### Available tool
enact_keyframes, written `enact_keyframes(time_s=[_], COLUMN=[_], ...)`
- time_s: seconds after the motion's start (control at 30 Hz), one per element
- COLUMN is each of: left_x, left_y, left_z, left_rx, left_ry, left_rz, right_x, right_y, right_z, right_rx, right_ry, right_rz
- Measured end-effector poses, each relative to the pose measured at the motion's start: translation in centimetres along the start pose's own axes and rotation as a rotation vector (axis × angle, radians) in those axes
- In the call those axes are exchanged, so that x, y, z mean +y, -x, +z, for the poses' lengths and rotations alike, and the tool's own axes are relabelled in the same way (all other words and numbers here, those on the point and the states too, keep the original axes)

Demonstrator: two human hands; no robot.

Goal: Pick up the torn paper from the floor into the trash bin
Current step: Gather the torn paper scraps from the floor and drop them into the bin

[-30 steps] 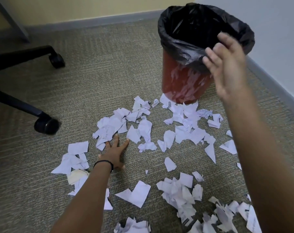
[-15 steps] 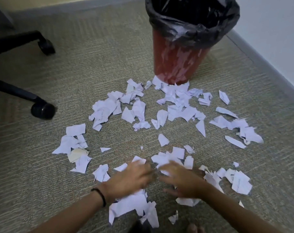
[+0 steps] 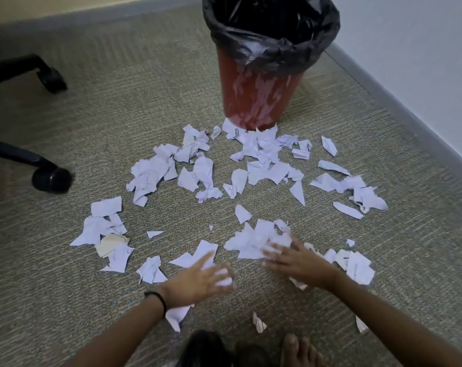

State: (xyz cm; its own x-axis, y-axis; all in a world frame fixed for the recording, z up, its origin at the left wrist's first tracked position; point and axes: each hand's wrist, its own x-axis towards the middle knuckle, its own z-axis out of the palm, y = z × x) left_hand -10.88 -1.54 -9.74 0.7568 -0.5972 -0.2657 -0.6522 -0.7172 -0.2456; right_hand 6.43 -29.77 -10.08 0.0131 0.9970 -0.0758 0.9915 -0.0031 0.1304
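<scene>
1. torn white paper scraps (image 3: 267,170) lie scattered over the grey-green carpet floor (image 3: 145,102); the farthest touch the foot of the red plastic trash bin (image 3: 259,102), which has a black bag liner (image 3: 317,49).
2. the right hand (image 3: 296,260) rests on a heap of scraps, fingers spread, grip apart.
3. the left hand (image 3: 206,279), with a black band (image 3: 158,300) at the wrist, is over nearby scraps; blur hides whether its grip is apart or clamped.
4. two black chair casters (image 3: 51,180) stand well left of the paper. bare toes (image 3: 298,350) show at the bottom edge.
5. a grey baseboard (image 3: 399,120) runs to the right of the bin.
</scene>
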Motion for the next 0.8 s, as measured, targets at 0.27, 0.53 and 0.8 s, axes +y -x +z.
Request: enact_keyframes(time_s=[0.27,0.53,0.8], left_x=[1.2,7.6,-2.4], left_y=[-2.2,-5.7,-4.9], left_z=[-2.3,-1.0,-0.9], left_rx=[0.153,-0.110,-0.139], left_ry=[0.174,-0.019,0.119], left_rz=[-0.158,0.306,-0.254], right_x=[0.4,-7.5,-4.1], right_y=[6.9,9.7,-0.6], right_z=[-2.7,1.2,-2.5], right_rx=[0.331,0.381,0.522], right_ry=[-0.565,-0.727,-1.283], right_rz=[1.146,2.157,1.523])
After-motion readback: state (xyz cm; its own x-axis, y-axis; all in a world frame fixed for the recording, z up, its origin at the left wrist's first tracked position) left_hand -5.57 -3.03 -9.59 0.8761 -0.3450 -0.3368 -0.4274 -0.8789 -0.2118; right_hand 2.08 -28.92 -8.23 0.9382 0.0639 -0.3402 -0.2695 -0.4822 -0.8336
